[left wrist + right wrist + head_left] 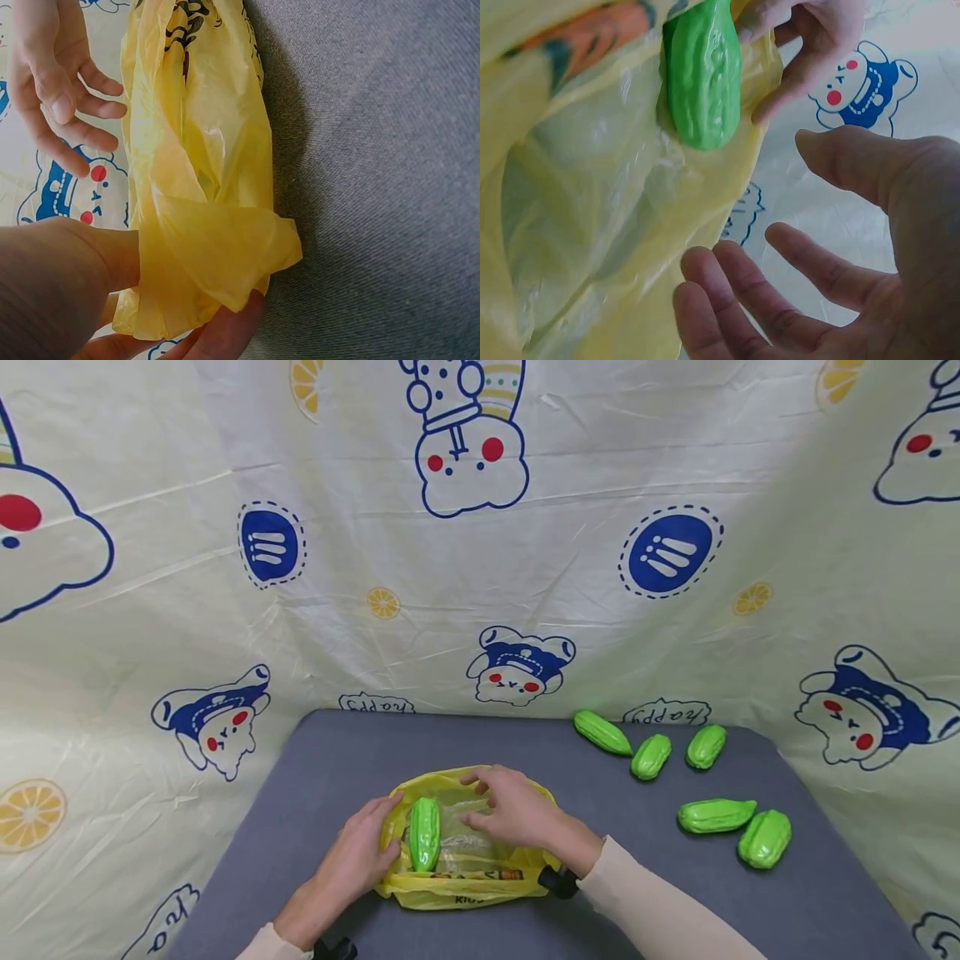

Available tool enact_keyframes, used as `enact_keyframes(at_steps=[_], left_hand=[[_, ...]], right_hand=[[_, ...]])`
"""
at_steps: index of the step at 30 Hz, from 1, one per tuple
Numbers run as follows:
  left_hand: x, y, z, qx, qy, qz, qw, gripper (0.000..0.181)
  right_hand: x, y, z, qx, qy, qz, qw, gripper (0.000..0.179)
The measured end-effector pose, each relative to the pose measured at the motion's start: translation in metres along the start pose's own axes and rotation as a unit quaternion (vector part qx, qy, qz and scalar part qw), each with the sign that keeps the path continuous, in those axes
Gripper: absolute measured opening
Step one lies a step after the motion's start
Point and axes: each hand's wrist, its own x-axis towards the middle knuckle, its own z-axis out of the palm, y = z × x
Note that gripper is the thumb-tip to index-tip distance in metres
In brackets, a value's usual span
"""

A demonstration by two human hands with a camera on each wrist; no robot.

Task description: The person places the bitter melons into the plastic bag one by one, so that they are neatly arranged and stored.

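A yellow plastic bag (465, 900) lies spread open on the table, dark print on its side. Inside, toward its left end, rests one bright green, glossy, ridged bitter melon (425, 835), also visible in the right wrist view as a bitter melon (703, 79). My left hand (367, 843) grips the bag's left rim, thumb on one side of the plastic and fingers on the other. Above the bag's right part hovers my right hand (517, 810), its fingers spread and slightly bent. Nothing is in that hand, as the right wrist view of the right hand (825, 277) confirms.
More green bitter melons lie on the grey table (600, 893) to the right: a long one (602, 732) near the back edge, a short one (650, 757) beside it, and several others, including a melon (765, 839). A patterned curtain (480, 568) hangs behind the table.
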Motion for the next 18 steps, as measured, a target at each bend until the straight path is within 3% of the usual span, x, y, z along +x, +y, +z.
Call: enact_keyframes(at_steps=[18], left_hand=[[-0.001,0.001,0.001,0.003,0.007,0.005,1.0000,0.068]], right_hand=[[-0.011,0.049,-0.034,-0.053,0.081,-0.029,0.9948,0.045]])
